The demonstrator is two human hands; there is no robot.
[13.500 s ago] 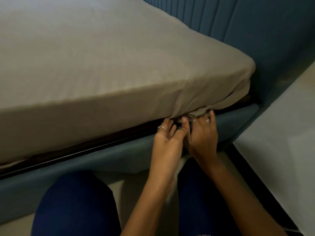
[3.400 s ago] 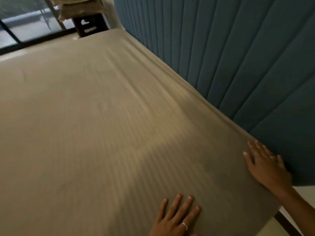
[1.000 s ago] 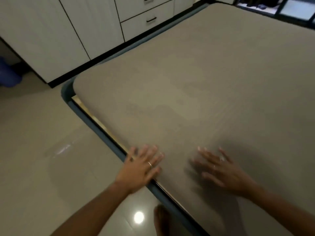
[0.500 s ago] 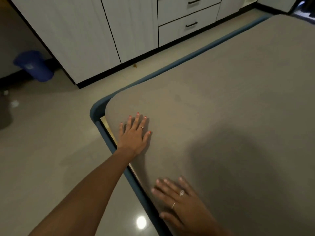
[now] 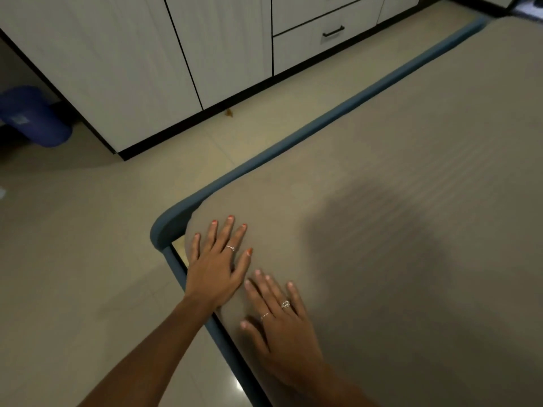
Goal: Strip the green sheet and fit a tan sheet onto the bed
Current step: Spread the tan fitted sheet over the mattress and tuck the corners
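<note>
The tan sheet [image 5: 396, 201] lies stretched smooth over the mattress, filling the right half of the view. My left hand [image 5: 219, 265] rests flat with spread fingers on the sheet at the rounded foot corner of the bed. Just behind it, my right hand [image 5: 279, 327] presses flat on the sheet near the side edge. Both hands hold nothing. The blue padded bed frame [image 5: 323, 121] runs around the corner below the mattress. No green sheet is in view.
White cupboards with drawers [image 5: 235, 39] stand along the far wall across a strip of beige tiled floor [image 5: 73, 259]. A blue bin [image 5: 32, 116] sits at the far left. A small brown scrap [image 5: 229, 113] lies by the cupboard plinth.
Both hands have slid along the sheet toward the foot corner; the right hand has come up close behind the left. The view has swung from the headboard end to this corner.
</note>
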